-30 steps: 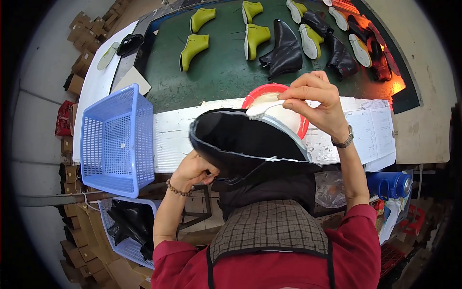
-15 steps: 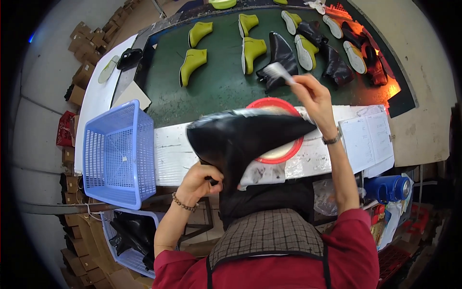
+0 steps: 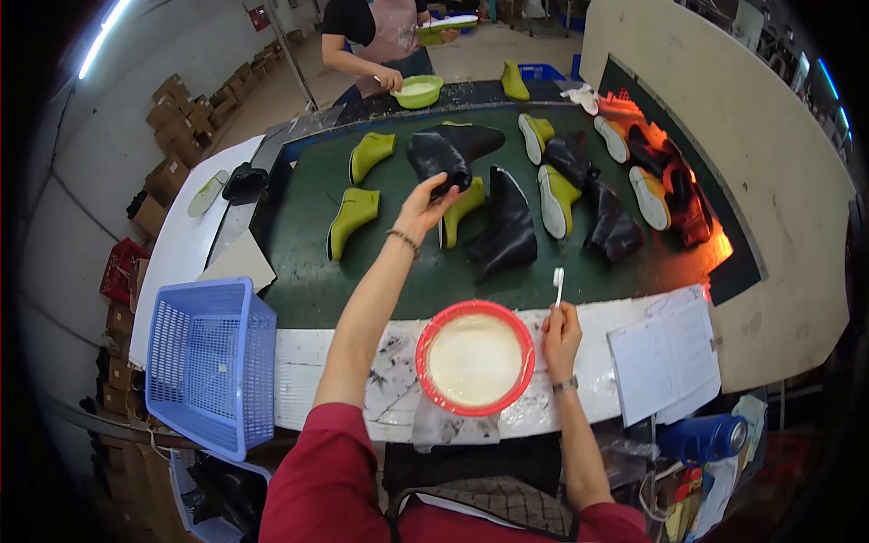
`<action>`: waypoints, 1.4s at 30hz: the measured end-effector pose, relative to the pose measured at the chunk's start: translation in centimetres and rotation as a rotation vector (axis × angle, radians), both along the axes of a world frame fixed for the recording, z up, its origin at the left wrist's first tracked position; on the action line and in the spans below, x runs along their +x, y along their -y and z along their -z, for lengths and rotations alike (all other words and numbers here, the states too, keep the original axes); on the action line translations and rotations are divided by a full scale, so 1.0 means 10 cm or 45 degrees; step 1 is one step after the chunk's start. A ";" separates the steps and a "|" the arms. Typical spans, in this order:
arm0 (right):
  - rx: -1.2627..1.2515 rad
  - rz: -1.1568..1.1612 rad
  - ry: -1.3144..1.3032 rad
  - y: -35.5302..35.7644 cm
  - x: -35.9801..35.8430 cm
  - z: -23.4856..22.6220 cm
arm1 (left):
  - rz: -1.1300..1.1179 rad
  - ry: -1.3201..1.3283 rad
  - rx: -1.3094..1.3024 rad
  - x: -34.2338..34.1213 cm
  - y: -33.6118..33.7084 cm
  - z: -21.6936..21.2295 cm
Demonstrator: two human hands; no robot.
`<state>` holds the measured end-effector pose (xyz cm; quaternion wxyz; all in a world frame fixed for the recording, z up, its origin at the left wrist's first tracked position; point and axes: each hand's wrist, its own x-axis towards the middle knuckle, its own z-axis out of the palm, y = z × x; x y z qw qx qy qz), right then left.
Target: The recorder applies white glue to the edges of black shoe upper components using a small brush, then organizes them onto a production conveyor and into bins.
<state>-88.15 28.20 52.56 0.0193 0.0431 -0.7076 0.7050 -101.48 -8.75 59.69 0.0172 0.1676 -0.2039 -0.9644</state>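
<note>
- The left hand (image 3: pixel 424 206) reaches far out over the green conveyor belt (image 3: pixel 308 271) and its fingers close around the lower part of a black boot upper (image 3: pixel 445 152), which lies on the belt.
- The right hand (image 3: pixel 561 333) rests at the near edge of the white surface (image 3: pixel 308 371); its fingers are pressed together around the handle of a small white brush (image 3: pixel 558 282), with the bristles pointing up.
- A red bowl (image 3: pixel 475 357) with pale glue stands on the surface, just beside the right hand.
- More black uppers and yellow-green shoe lasts (image 3: pixel 355 219) lie spread on the belt.
- A blue plastic basket (image 3: pixel 210 362) stands at the left end of the surface.
- At the far end, another person holds a green bowl (image 3: pixel 416 90).
</note>
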 end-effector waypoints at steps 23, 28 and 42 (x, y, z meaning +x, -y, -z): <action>0.200 -0.141 -0.225 -0.02 -0.16 0.17 | -1.079 2.604 -2.012 7.86 -0.11 -0.46; 0.184 -0.091 -0.236 -0.16 -0.25 0.27 | -0.965 2.888 -2.059 8.39 -0.25 0.00; 0.799 -0.500 -0.570 -0.02 0.53 -0.94 | -0.382 0.467 -1.956 5.01 -0.49 -0.86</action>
